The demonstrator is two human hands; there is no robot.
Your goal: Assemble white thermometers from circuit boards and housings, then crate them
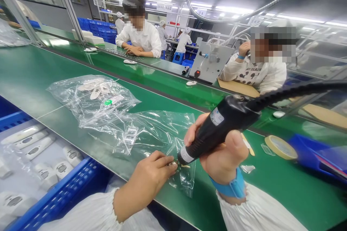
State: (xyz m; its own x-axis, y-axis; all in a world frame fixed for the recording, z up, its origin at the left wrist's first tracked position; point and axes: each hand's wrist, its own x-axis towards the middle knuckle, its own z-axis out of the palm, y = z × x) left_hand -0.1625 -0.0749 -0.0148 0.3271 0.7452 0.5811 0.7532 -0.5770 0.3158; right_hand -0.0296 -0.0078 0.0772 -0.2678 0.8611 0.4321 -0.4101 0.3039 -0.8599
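My right hand [220, 155] grips a black electric screwdriver [217, 130], tilted down to the left, its tip at a small metallic piece [177, 165]. My left hand [151, 173] pinches that small piece with its fingertips, right at the tool tip, over a clear plastic bag [159, 130] lying on the green bench [40, 75]. A black cable [298, 92] runs from the tool's rear to the right. A blue band [233, 186] circles my right wrist.
A second clear bag [92, 97] with white parts lies farther left. A blue crate [65, 184] of white housings sits at lower left. A tape roll [280, 147] and a blue tray [314, 155] lie to the right. Two persons sit across the conveyor belt.
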